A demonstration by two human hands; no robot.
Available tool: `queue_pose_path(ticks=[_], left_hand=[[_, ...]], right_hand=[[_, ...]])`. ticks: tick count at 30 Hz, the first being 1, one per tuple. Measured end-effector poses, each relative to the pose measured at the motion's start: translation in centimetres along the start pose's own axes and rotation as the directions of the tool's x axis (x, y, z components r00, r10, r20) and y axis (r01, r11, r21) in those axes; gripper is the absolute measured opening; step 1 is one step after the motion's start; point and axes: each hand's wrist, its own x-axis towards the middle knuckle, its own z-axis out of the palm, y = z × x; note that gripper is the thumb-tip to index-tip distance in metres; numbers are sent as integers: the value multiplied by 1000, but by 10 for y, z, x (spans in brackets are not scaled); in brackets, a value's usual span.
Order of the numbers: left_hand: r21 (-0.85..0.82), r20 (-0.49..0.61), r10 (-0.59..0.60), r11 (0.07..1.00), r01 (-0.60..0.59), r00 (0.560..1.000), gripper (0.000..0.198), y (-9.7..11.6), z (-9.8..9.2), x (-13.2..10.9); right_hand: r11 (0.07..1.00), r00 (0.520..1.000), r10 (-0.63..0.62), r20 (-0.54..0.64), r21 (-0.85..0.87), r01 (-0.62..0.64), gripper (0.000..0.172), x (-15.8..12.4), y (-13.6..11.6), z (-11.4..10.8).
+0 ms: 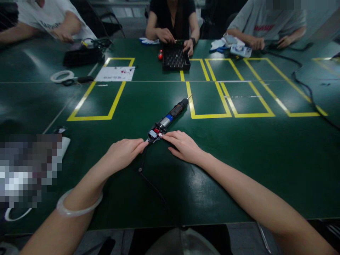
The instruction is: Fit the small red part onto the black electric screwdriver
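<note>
An electric screwdriver (168,118) lies on the green table (239,159), its tip pointing away to the upper right and a thin black cord (148,179) trailing from its near end towards me. My left hand (122,154) rests palm down, fingers together and stretched, their tips touching the tool's near end. My right hand (183,146) lies flat on the other side, fingers extended, fingertips on the same end by the red and white part. Neither hand grips the tool. A clear bangle (77,209) sits on my left wrist.
Yellow tape rectangles (106,106) mark the tabletop. Across the table, three people sit; the middle one's hands are at a black tray (175,58). A paper sheet (115,73), a white tape roll (62,76), a black case (82,56) and a long black cable (305,88) lie farther off.
</note>
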Motion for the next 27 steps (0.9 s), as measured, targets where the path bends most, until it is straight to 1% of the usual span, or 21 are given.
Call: queue_pose_path(ticks=[2,4,5,7,9,11,15,18,22,27], left_hand=[[10,10,-7,1000,7,1000,58,1,-1,-1],[44,-13,-57,997,58,998,57,3,-1,-1],[62,-47,-102,993,105,994,57,5,-1,-1],[76,-149,-197,975,209,969,59,10,1,1],[70,-237,-248,960,271,940,67,18,3,5],[87,-266,-241,958,272,933,73,26,7,10],[152,-284,-204,955,254,937,74,43,14,22],[183,-294,-215,944,276,931,74,50,15,28],[206,-295,-232,932,299,927,71,49,14,32],[202,-306,-227,933,296,925,69,42,14,35]], right_hand=[[1000,1000,3,2,-1,-3,49,0,0,0],[1000,1000,6,10,-12,-6,50,1,0,0],[1000,1000,7,13,-19,-6,51,1,0,0],[999,1000,6,17,-31,-6,52,1,0,1],[999,1000,5,19,-35,-5,52,1,0,1],[999,1000,5,19,-33,-4,53,1,0,2],[1000,1000,3,9,-24,-3,51,0,0,2],[1000,1000,5,-3,-5,-5,54,-1,-1,2],[999,1000,17,-12,28,-17,60,-1,-3,-1],[999,1000,16,-16,46,-15,55,-1,-2,-3]])
